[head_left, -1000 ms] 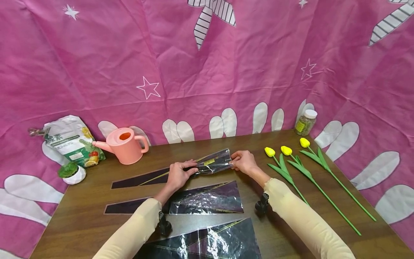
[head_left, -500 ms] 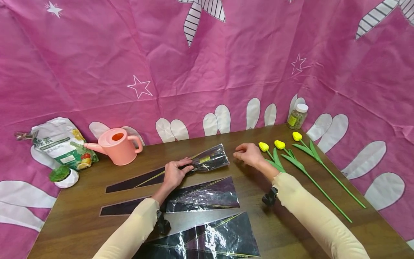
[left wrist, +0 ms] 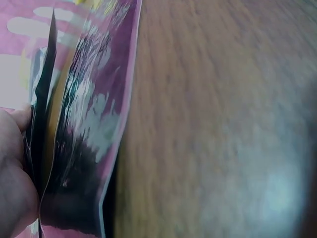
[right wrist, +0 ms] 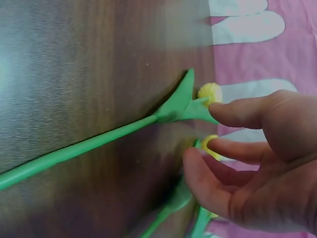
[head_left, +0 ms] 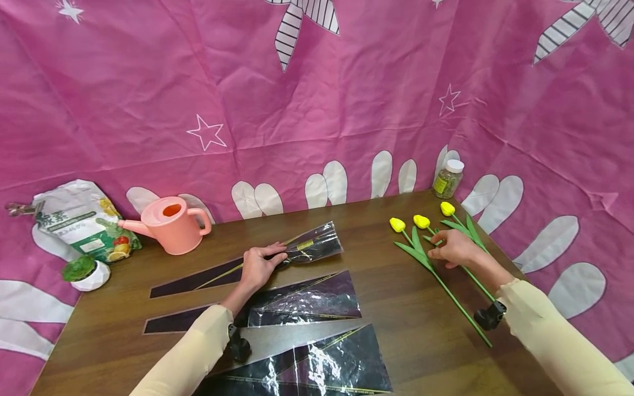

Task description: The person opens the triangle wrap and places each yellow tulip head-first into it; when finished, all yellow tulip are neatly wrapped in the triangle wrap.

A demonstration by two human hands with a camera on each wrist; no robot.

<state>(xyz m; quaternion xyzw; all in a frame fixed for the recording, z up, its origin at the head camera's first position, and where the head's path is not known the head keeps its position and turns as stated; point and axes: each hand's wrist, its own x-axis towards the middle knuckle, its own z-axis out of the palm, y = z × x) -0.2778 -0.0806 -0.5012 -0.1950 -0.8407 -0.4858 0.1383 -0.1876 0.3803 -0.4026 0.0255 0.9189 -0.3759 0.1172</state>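
- Pink printed cloth [head_left: 371, 82] backs the wood-grain bench [head_left: 411, 357].
- Left hand [head_left: 257, 267] pinches the farthest of 3 black flower sleeves [head_left: 317, 245]: likely light, slick, creases easily; take the edge.
- Right hand [head_left: 453, 247], fingers [right wrist: 200, 178] apart, over middle yellow tulip [head_left: 421, 221]: probably light, bendy; grip mid-stem.

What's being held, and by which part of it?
The left hand grips the farthest black sleeve near its middle; the right hand, near the tulips, holds nothing.
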